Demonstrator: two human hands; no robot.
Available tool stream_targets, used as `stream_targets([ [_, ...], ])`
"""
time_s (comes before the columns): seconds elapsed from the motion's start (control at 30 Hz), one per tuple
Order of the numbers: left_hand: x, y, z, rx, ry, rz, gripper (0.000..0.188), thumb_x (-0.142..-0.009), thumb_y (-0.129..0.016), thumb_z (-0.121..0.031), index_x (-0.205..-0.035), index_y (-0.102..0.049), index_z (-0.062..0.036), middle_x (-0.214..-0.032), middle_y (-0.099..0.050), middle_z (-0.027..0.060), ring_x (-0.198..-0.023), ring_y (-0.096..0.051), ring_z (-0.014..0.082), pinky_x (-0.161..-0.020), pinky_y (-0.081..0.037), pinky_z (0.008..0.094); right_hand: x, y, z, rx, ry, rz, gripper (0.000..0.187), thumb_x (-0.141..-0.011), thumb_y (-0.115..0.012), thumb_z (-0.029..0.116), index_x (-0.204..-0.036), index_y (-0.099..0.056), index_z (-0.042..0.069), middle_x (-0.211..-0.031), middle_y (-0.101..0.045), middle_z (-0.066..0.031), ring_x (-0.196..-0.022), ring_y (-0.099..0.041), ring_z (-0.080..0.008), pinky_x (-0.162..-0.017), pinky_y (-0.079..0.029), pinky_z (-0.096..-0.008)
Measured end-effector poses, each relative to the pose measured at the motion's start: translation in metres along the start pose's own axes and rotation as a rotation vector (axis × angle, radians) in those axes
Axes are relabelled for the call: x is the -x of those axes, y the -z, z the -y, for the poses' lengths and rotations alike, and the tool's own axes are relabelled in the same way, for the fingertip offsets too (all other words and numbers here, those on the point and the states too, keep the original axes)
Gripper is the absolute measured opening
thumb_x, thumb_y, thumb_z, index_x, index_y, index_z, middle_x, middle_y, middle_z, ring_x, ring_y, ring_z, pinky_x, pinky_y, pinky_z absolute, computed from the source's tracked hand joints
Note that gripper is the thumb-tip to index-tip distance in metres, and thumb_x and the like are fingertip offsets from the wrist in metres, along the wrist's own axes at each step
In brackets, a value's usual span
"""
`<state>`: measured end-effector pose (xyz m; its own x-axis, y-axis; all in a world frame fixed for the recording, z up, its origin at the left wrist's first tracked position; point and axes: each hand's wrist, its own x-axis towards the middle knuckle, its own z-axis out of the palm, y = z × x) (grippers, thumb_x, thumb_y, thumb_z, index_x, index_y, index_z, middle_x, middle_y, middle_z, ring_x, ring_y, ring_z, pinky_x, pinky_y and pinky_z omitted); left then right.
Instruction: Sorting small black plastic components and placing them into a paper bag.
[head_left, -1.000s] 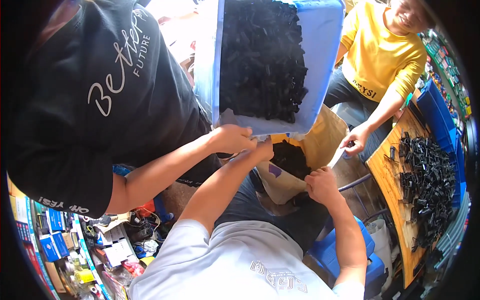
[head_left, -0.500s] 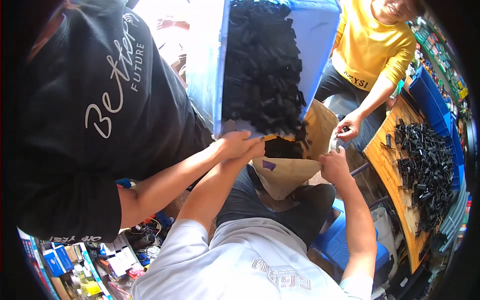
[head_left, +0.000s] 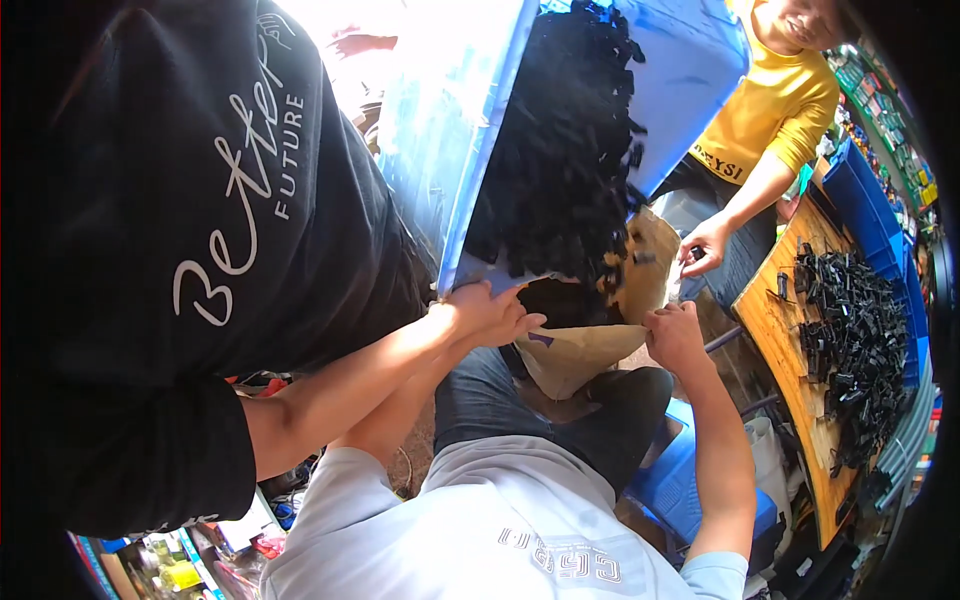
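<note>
A large blue bin [head_left: 690, 90] is tipped over a tan sack [head_left: 575, 365], and small black parts [head_left: 560, 150] slide from it into the sack's mouth. My left hand [head_left: 520, 324] is closed on the left of the sack's rim, partly hidden behind a co-worker's hand [head_left: 468, 308] at the bin's lower corner. On the right, my right hand [head_left: 674, 332] pinches the sack's rim and holds it up. Beyond it, the hand [head_left: 706, 246] of a person in yellow is close to the far side of the sack.
To the right, a wooden table [head_left: 765, 290] carries a heap of black parts [head_left: 855, 340], with blue trays [head_left: 865, 200] along its far edge. A blue container [head_left: 665, 480] stands beside my right leg. The co-worker in black [head_left: 230, 250] stands close on my left.
The bin has swung to the right and tilted further, with its black parts shifting down toward the sack. The co-worker in black has leaned closer, and their forearm now covers more of my left arm.
</note>
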<state>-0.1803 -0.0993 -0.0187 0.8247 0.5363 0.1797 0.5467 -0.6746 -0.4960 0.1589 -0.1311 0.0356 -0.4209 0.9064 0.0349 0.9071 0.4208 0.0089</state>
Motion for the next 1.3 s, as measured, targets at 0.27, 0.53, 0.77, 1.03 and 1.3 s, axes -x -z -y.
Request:
stream_targets([
  [0.27,0.019,-0.043,-0.005,0.546,0.258,-0.242,0.023,-0.084,-0.055,-0.034,-0.074,-0.059,-0.0137,-0.076,-0.059,0.0055,-0.077,-0.058,0.0279,-0.076,-0.045,0.0462,-0.005,0.006,0.008,0.000,-0.013,0.051,0.008,-0.076,-0.060,0.015,-0.082,-0.064,0.012,-0.079,-0.067,-0.0064,-0.090,-0.062,-0.0238,-0.077,-0.040,-0.0429],
  [0.53,0.016,-0.028,0.002,0.552,0.224,0.039,0.007,-0.081,-0.057,-0.019,-0.079,-0.058,-0.0123,-0.079,-0.053,0.0074,-0.082,-0.057,0.0261,-0.077,-0.046,0.0390,0.005,0.002,0.006,-0.031,-0.053,0.032,0.008,-0.077,-0.059,0.015,-0.082,-0.064,0.012,-0.078,-0.066,-0.0065,-0.088,-0.062,-0.0247,-0.075,-0.041,-0.0424],
  [0.77,0.013,-0.039,-0.002,0.616,0.205,-0.092,0.025,-0.087,-0.050,-0.028,-0.068,-0.049,-0.0107,-0.068,-0.049,0.0089,-0.065,-0.052,0.0309,-0.066,-0.042,0.0410,0.015,0.004,0.007,-0.053,-0.054,-0.002,0.009,-0.078,-0.058,0.017,-0.077,-0.066,0.012,-0.077,-0.067,-0.0063,-0.088,-0.062,-0.0237,-0.075,-0.041,-0.0420],
  [1.03,0.004,-0.012,0.001,0.575,0.169,-0.047,0.019,-0.077,-0.059,-0.033,-0.069,-0.064,-0.0163,-0.075,-0.057,0.0030,-0.086,-0.053,0.0261,-0.093,-0.039,0.0472,0.017,0.002,0.000,-0.002,-0.056,0.025,0.014,-0.080,-0.058,0.021,-0.074,-0.067,0.011,-0.077,-0.067,-0.0059,-0.087,-0.061,-0.0231,-0.075,-0.041,-0.0425],
  [1.3,-0.011,0.034,0.005,0.594,0.255,-0.177,0.017,-0.071,-0.063,-0.026,-0.060,-0.061,-0.0135,-0.073,-0.056,0.0025,-0.092,-0.051,0.0248,-0.092,-0.038,0.0473,0.019,-0.007,-0.006,0.017,-0.052,0.055,0.018,-0.081,-0.057,0.024,-0.073,-0.067,0.012,-0.076,-0.067,-0.0056,-0.088,-0.061,-0.0233,-0.074,-0.042,-0.0434],
])
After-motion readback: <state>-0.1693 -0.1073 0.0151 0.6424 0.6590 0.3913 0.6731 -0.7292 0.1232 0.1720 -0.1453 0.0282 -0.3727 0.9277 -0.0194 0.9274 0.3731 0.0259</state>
